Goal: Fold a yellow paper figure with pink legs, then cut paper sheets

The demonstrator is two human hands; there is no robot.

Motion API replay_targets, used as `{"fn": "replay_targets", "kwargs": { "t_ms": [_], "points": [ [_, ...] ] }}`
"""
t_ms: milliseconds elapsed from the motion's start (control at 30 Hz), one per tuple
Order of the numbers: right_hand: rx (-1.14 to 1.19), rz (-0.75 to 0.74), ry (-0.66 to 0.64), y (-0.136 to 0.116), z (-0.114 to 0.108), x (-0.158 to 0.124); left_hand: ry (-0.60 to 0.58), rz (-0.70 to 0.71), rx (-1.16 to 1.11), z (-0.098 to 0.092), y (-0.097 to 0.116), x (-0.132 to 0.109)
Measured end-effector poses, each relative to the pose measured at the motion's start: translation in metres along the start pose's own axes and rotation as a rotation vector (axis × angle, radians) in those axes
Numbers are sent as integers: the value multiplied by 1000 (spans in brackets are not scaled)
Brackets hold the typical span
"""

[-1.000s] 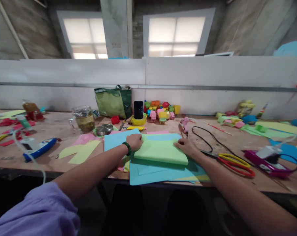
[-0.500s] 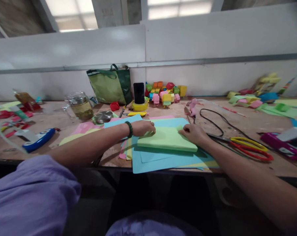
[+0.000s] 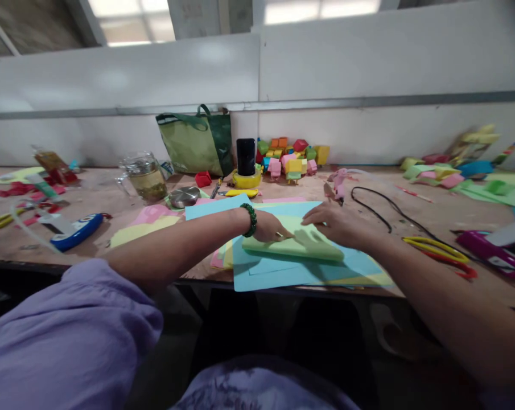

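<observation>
A light green folded sheet of paper (image 3: 297,248) lies on blue sheets (image 3: 263,279) at the table's front edge. My left hand (image 3: 271,226), with a green bead bracelet on the wrist, rests on the folded paper, its index finger stretched across the top and the other fingers partly hidden. Over the paper's right part is my right hand (image 3: 338,225), fingers stretched out and slightly apart, holding nothing. Whether its fingertips touch the paper I cannot tell.
Scissors (image 3: 439,250) and a purple glue gun (image 3: 487,250) lie to the right; a pink glue gun (image 3: 338,183) stands behind. A phone (image 3: 246,156), colourful paper figures (image 3: 293,165) and a green bag (image 3: 193,142) line the back. Left are a glass mug (image 3: 144,179) and a blue tool (image 3: 78,232).
My left hand has moved right, from the paper's left end onto its middle. My right hand has let go of the right edge and opened over the paper.
</observation>
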State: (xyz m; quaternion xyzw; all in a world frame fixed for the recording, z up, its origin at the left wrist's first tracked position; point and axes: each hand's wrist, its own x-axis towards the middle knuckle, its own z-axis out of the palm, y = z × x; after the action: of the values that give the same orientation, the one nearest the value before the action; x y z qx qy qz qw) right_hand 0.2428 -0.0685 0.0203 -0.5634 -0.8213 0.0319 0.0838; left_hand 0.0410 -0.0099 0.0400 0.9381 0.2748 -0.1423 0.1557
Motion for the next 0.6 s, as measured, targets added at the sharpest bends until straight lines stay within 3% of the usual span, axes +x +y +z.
{"fn": "replay_targets", "kwargs": {
  "t_ms": [100,233,600],
  "points": [
    [7,-186,-155,-33,-3,-2,-3,-10,-57,4,-5,-2],
    [-87,-191,-217,-57,1,-7,21,6,-80,17,-10,-9],
    [-37,-244,-183,-56,9,-20,-11,44,-31,24,-13,-21]
  ]
}}
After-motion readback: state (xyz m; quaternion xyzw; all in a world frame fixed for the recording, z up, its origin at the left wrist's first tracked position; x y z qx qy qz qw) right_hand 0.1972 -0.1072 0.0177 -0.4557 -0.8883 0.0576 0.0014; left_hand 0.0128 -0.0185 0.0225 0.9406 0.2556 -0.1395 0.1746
